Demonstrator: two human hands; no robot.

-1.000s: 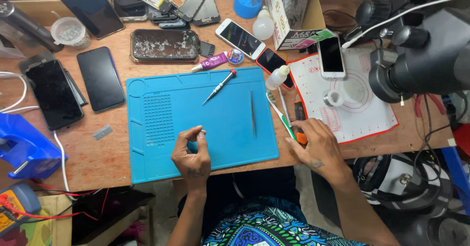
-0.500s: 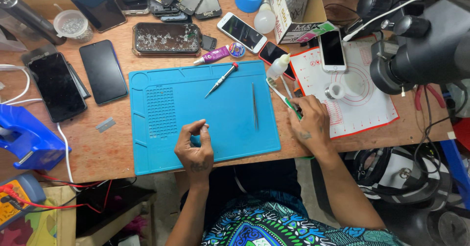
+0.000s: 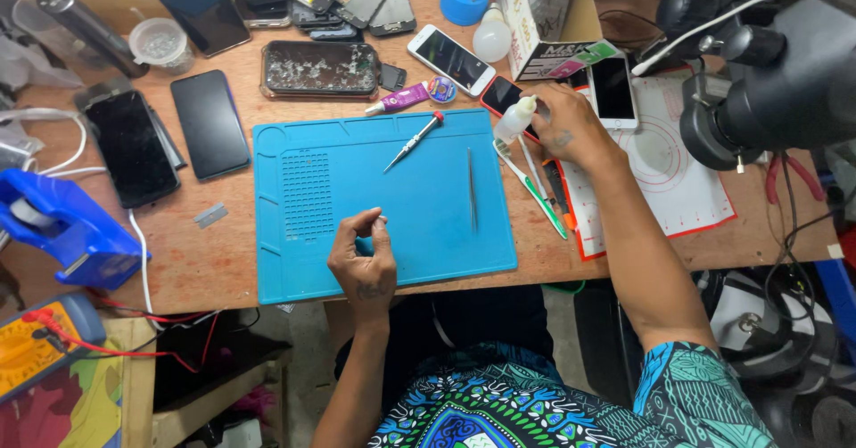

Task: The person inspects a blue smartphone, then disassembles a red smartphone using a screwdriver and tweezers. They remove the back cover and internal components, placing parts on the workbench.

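Now pinching something too small to tell with the left hand (image 3: pixel 364 265) over the blue mat (image 3: pixel 294 270); right hand (image 3: pixel 563 125), beside the mat, grasping the light, squeezable white dropper bottle (image 3: pixel 514 120) by its body.

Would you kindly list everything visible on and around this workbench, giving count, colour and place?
work mat: one, blue, bench centre
screwdriver: one, red-capped, on mat, upper middle
tweezers: one, metal, on mat, right side
squeeze bottle: one, clear, at mat's upper right corner
phones: several, mostly dark, left and top of bench
white pad: one, red-edged, right
microscope: one, black, far right
tape dispenser: one, blue, left edge
left hand: fingers pinched together, over mat
right hand: on squeeze bottle
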